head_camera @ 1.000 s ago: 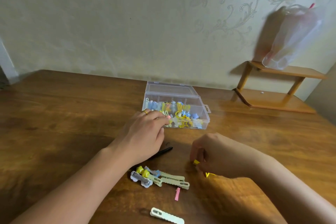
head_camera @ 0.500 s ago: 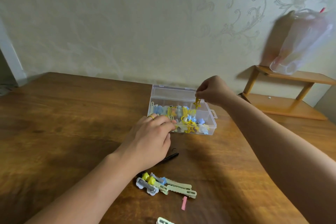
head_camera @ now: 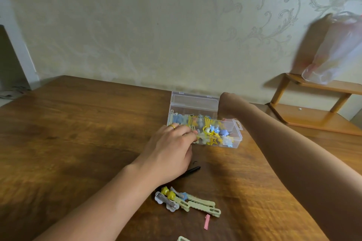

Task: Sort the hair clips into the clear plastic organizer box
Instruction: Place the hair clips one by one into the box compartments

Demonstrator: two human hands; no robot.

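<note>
The clear plastic organizer box (head_camera: 236, 139) stands open at the table's far middle, with many yellow, blue and pale clips inside and its lid (head_camera: 194, 100) tipped back. My left hand (head_camera: 170, 152), wearing a gold ring, rests its fingertips against the box's front left wall. My right hand (head_camera: 225, 108) reaches down into the box's right side, and its fingers are hidden behind the wrist. Near me lie a pile of loose clips (head_camera: 186, 200), a pink clip (head_camera: 206, 224), a pale green clip (head_camera: 183, 238) at the bottom edge and a black clip (head_camera: 193, 170).
The wooden table (head_camera: 78, 133) stands against a patterned wall. A small wooden shelf (head_camera: 313, 112) stands at the back right with a plastic bag (head_camera: 337, 53) hanging over it.
My right hand picked a yellow clip off the table, carried it over the box and has now dipped into the box. The left hand stayed against the box.
</note>
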